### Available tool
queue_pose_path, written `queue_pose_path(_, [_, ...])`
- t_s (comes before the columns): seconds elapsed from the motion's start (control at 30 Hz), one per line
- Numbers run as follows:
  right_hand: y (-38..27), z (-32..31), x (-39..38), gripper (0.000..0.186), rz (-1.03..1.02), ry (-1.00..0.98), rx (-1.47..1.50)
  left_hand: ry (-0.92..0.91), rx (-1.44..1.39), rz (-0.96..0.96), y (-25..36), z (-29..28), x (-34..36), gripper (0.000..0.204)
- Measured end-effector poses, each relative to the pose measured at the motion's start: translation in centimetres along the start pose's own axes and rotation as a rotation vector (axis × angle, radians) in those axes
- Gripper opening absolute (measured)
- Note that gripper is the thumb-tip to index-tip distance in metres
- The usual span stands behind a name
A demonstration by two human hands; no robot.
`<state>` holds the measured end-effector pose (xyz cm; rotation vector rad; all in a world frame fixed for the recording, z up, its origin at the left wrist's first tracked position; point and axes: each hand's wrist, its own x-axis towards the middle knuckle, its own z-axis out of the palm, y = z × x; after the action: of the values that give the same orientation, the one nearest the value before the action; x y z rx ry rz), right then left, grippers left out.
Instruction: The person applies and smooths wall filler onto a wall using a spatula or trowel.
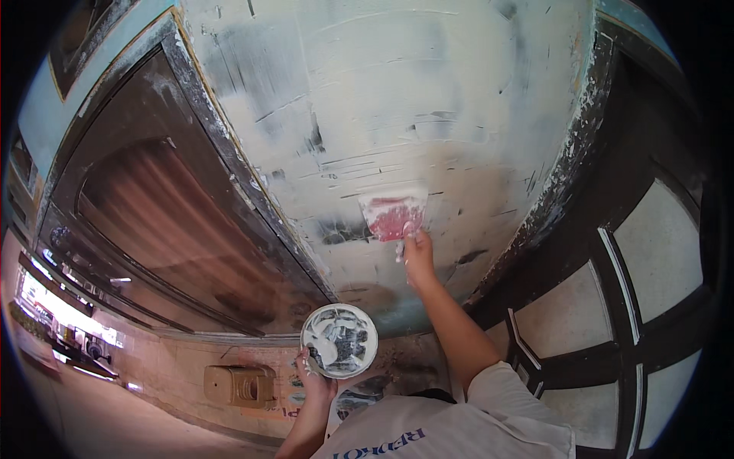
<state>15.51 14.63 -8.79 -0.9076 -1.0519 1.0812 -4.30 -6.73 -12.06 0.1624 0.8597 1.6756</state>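
My right hand (417, 256) is closed on a red putty knife (391, 218) whose broad blade is smeared with white putty. The blade lies against the wall (382, 138), which is patchily coated in off-white with grey and dark marks showing through. Lower down, my left hand (315, 382) grips a round bucket (369, 367) by its side and underside. White putty (325, 348) clings in lumps to the dark inside of the bucket. Some putty also sticks to the fingers of my right hand.
On the left stands a dark wooden frame with a curtained pane (168, 222). A dark panelled door (527, 398) with pale panels is at the right. A tan plastic stool (229, 385) sits on the floor below, beside printed sheeting (290, 394).
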Motion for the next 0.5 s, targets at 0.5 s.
queue_pose_path(0.5, [8.1, -3.2, -4.1, 0.026, 0.309, -0.061, -0.030, 0.008, 0.032, 0.010, 0.1, 0.7, 0.0, 0.042])
